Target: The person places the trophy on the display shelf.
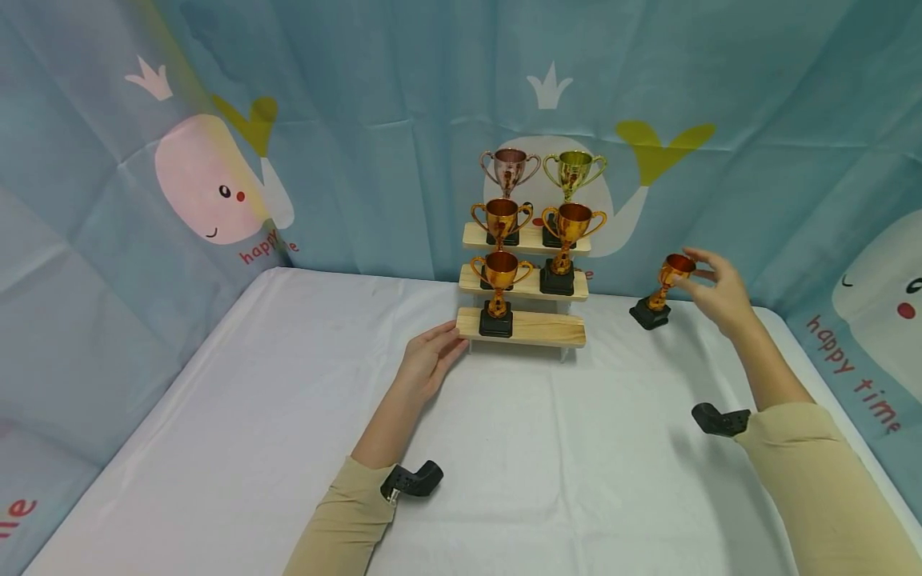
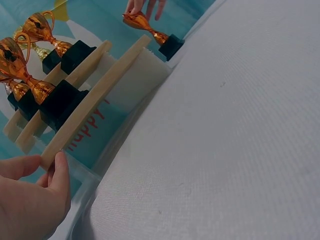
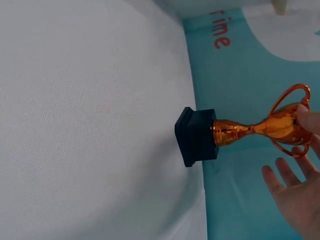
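My right hand pinches a bronze-coloured trophy cup by its bowl, thumb on one side. The trophy leans a little, its black base close over the white cloth. At the left end of a three-step wooden display stand, my left hand grips the lowest board between thumb and fingers. On that board's left half stands a bronze trophy. Two more bronze ones, including the right-hand trophy, occupy the middle step. A rose-coloured trophy and a gold trophy share the top step.
White cloth covers the table. A blue curtain printed with whales hangs behind and along both sides. Each sleeve carries a black wrist device, such as the left one. Clear supports hold the stand's boards.
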The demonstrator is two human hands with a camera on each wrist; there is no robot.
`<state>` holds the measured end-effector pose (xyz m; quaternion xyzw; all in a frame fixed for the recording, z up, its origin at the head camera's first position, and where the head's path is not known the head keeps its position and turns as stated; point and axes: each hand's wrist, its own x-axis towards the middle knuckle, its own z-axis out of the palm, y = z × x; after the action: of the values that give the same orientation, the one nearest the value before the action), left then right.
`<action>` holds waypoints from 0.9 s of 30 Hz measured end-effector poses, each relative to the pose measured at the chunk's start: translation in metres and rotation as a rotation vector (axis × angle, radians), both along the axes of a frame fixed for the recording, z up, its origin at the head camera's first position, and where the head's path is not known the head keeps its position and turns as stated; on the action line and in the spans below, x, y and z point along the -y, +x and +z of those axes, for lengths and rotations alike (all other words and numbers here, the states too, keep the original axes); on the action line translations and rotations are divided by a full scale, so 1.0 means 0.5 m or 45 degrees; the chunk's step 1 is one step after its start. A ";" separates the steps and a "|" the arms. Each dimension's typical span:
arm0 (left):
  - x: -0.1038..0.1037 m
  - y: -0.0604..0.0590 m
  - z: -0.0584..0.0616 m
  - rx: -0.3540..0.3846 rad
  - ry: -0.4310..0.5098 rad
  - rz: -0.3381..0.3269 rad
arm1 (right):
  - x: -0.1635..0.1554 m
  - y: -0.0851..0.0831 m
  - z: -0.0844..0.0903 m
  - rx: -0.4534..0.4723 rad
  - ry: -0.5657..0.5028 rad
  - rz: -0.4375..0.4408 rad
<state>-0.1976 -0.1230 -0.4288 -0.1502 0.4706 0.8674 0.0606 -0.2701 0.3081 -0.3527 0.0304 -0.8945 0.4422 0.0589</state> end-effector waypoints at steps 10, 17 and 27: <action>-0.001 0.000 0.001 0.025 0.012 0.016 | 0.003 0.006 -0.010 -0.110 0.061 -0.058; -0.001 0.000 0.001 0.028 -0.001 0.012 | 0.011 0.020 -0.019 -0.182 -0.033 -0.119; -0.001 -0.001 0.001 0.022 0.001 0.010 | 0.022 0.031 -0.016 -0.199 -0.099 -0.174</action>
<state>-0.1980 -0.1224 -0.4283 -0.1596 0.4692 0.8664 0.0611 -0.2545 0.2971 -0.3607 0.0015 -0.8692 0.4679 0.1598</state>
